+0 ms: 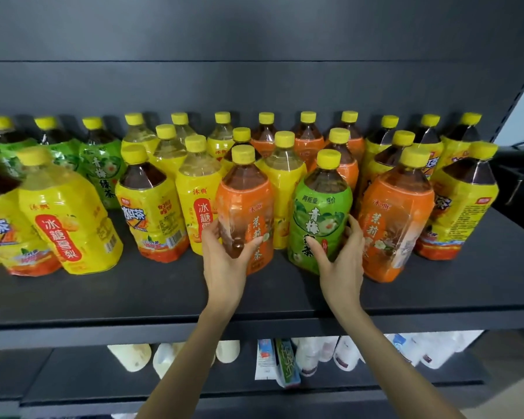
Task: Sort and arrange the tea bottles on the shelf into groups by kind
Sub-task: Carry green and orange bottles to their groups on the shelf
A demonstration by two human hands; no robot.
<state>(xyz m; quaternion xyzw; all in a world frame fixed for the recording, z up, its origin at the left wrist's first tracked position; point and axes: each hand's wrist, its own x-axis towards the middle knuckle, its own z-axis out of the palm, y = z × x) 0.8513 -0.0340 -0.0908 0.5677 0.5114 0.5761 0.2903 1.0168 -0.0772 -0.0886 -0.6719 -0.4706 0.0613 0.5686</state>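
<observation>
Dark shelf (133, 297) carries tea bottles several rows deep, all with yellow caps. Green-label bottles (100, 170) sit back left. Yellow-label bottles (67, 225) with pale drink stand left and centre. A big orange-label bottle (394, 222) stands front right, and yellow-label bottles with dark tea (463, 207) far right.

Front centre is an orange bottle (245, 192) of dark tea. Left hand (224, 264) grips its lower half, thumb on the front label and fingers round the left side. Just beside it on the right is a green bottle (321, 201), also dark tea. Right hand (341, 264) grips it low, thumb on the label and fingers round the right side. Cannot tell whether either bottle is lifted.

Lower shelf (73, 373) holds white bottles (345, 352) and a carton (265, 358).
</observation>
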